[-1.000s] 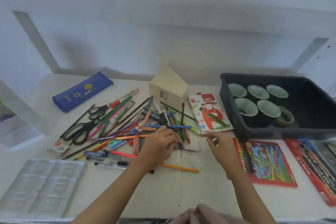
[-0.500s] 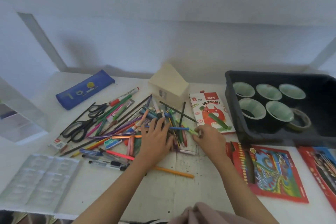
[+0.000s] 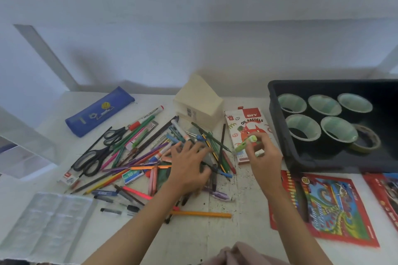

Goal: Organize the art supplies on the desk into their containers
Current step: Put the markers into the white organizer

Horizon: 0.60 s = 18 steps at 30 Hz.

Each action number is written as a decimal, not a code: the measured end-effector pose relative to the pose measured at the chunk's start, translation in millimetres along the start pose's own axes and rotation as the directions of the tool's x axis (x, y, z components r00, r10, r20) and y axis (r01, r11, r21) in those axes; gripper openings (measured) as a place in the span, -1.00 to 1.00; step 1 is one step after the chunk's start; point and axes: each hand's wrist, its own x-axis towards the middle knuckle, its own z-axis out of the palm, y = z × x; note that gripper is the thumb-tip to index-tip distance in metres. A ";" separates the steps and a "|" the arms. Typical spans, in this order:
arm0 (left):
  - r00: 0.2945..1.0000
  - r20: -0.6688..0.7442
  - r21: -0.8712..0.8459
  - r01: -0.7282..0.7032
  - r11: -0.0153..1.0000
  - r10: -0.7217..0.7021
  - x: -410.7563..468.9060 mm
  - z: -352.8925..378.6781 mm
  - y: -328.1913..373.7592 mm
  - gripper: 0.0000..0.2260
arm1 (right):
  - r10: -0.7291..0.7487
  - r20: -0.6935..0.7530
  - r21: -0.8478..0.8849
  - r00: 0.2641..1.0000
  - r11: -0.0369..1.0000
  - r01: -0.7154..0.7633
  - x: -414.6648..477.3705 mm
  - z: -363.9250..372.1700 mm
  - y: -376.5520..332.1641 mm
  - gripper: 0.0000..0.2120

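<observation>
A jumbled pile of pens, pencils and markers covers the middle of the white desk. My left hand lies flat on the pile's right part, fingers spread over the pens. My right hand pinches a light green marker and holds it raised above the oil pastels box. A black tray at the right holds several green cups and a tape roll. A blue pencil case lies at the back left.
Two black scissors lie at the pile's left. A cream box stands behind the pile. A clear plastic palette is at the front left, a clear organizer at the far left, red colour pencil packs at the front right.
My right hand has picked the green marker out of the pile and lifted it to the right over the pastels box. My left hand slid further onto the pens.
</observation>
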 end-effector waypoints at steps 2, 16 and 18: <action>0.996 -0.068 0.019 0.060 0.998 -0.059 18.7 -6.3 -1.3 -0.61 | -0.003 0.000 0.031 1.000 1.000 0.003 0.1 -2.1 -1.6 -0.86; 0.936 0.214 0.275 0.216 0.937 -0.279 102.0 -17.3 29.3 -0.88 | -0.032 0.029 0.007 0.999 0.999 0.032 3.7 -1.7 7.2 -0.80; 0.923 0.208 0.288 0.258 0.922 -0.324 101.0 -16.0 33.3 -0.84 | -0.038 0.025 0.010 0.999 0.999 0.038 4.3 -3.2 4.7 -0.81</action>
